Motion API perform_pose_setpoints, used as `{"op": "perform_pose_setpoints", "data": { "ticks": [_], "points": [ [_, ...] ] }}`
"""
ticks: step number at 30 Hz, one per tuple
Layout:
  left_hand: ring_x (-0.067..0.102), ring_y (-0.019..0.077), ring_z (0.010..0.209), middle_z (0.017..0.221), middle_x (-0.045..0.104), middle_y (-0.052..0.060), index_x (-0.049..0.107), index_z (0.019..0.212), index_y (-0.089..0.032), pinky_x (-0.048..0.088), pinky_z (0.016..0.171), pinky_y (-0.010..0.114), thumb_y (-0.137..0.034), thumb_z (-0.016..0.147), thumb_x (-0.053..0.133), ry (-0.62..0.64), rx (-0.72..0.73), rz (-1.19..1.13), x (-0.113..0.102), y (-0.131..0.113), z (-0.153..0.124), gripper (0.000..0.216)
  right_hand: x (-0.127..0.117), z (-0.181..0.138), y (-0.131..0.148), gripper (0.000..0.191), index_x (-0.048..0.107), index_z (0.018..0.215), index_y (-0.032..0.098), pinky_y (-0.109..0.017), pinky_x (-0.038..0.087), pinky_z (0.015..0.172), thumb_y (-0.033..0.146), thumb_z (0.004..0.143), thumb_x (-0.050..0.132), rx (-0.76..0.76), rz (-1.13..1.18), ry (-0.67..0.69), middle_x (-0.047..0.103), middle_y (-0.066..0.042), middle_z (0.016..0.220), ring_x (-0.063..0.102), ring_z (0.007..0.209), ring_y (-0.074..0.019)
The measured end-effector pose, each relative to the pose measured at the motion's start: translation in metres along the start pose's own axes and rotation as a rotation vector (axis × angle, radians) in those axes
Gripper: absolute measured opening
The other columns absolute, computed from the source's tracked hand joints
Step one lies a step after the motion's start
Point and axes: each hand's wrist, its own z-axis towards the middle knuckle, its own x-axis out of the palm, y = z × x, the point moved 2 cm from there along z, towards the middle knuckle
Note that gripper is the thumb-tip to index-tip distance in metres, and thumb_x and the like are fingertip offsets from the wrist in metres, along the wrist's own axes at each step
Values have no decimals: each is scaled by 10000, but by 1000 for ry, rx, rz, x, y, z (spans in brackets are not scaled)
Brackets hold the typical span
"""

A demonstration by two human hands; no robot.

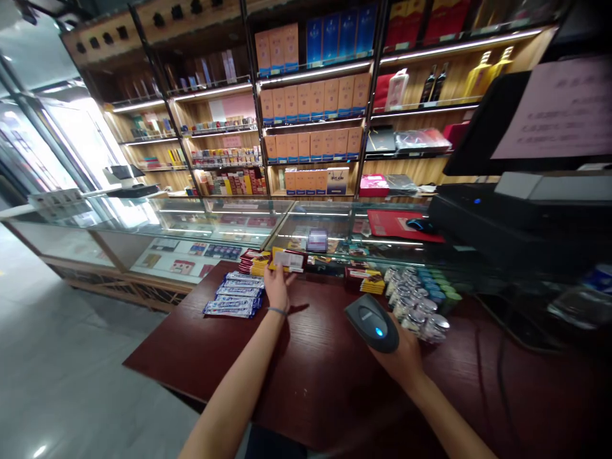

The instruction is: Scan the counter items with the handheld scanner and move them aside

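Note:
My left hand (277, 287) reaches forward over the dark red counter (306, 376) and grips a small flat pack (288, 259) with a white label, held just above a row of similar packs. A thin band circles that wrist. My right hand (404, 357) is wrapped round the handle of a grey barcode scanner (373, 322) whose blue light glows, its head pointing toward the pack. Blue-and-white wrapped bars (236, 294) lie stacked left of my left hand.
Red and yellow packs (366, 280) and several shiny round tins (415, 303) sit near the scanner. Glass display cases (215, 220) run behind the counter. A till screen (526, 121) and printer stand at right. Shelves of boxes and bottles (315, 95) line the wall.

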Motion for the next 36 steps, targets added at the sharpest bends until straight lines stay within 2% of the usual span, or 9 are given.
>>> {"op": "perform_pose_setpoints", "data": {
  "ticks": [3, 7, 12, 19, 23, 27, 30, 34, 36],
  "points": [
    [708, 163, 874, 1032, 699, 45, 560, 1059, -230, 592, 880, 445, -281, 900, 669, 41, -295, -238, 10, 31, -29, 199, 0, -2, 0, 195, 569, 1027, 186, -265, 513, 544, 235, 839, 582, -32, -8, 38, 693, -29, 719, 676, 583, -185],
    [716, 174, 924, 994, 716, 41, 572, 991, -219, 564, 956, 472, -182, 941, 592, -26, -492, -342, 1, 54, -47, 66, 3, -5, 1, 124, 580, 946, 194, -273, 493, 542, 225, 830, 549, -62, -94, 97, 672, -28, 681, 659, 563, -188],
    [710, 171, 966, 1042, 720, 41, 599, 1044, -241, 530, 1015, 486, -182, 951, 580, 7, -504, -347, -4, 57, -48, 113, 6, -4, 10, 209, 571, 1019, 181, -281, 479, 546, 253, 824, 553, 9, -81, 183, 662, -21, 667, 670, 585, -210],
    [709, 167, 966, 1040, 717, 31, 595, 1043, -245, 506, 1041, 512, -186, 961, 566, -23, -516, -354, -3, 56, -47, 105, 7, -4, 15, 342, 565, 1137, 214, -271, 542, 755, 187, 796, 547, 102, 96, 302, 707, -86, 1049, 709, 945, -219],
    [705, 169, 976, 1059, 711, 33, 595, 1071, -256, 519, 1026, 497, -196, 958, 577, -14, -515, -353, -3, 56, -48, 130, 8, -11, 10, 532, 475, 1301, 227, -275, 534, 659, 203, 775, 553, 194, 54, 350, 744, -64, 1020, 747, 828, -237],
    [702, 167, 974, 1089, 698, 32, 596, 1070, -266, 523, 1019, 491, -222, 932, 629, -7, -506, -342, -3, 57, -48, 148, 8, -15, 8, 555, 462, 1293, 243, -280, 510, 619, 218, 750, 572, 273, 33, 353, 758, -45, 926, 750, 773, -252],
    [700, 168, 980, 1087, 694, 32, 594, 1060, -268, 519, 1023, 498, -221, 941, 612, -11, -510, -342, -4, 58, -48, 129, 8, -13, 9, 499, 479, 1250, 249, -274, 482, 591, 235, 761, 571, 271, 3, 350, 755, -25, 860, 747, 732, -249],
    [666, 176, 1102, 1200, 671, 52, 598, 1094, -272, 512, 1046, 471, -215, 971, 554, 61, -492, -361, -3, 56, -50, 143, 10, -12, 9, 202, 526, 966, 260, -265, 415, 535, 251, 771, 575, 222, -71, 427, 717, 4, 698, 739, 664, -258],
    [650, 181, 1144, 1248, 654, 60, 599, 1108, -271, 512, 1049, 461, -217, 977, 541, 74, -490, -358, -2, 55, -51, 153, 10, -12, 8, 164, 521, 921, 259, -260, 396, 525, 248, 767, 578, 214, -101, 446, 712, 5, 678, 735, 648, -255]
  ]
}}
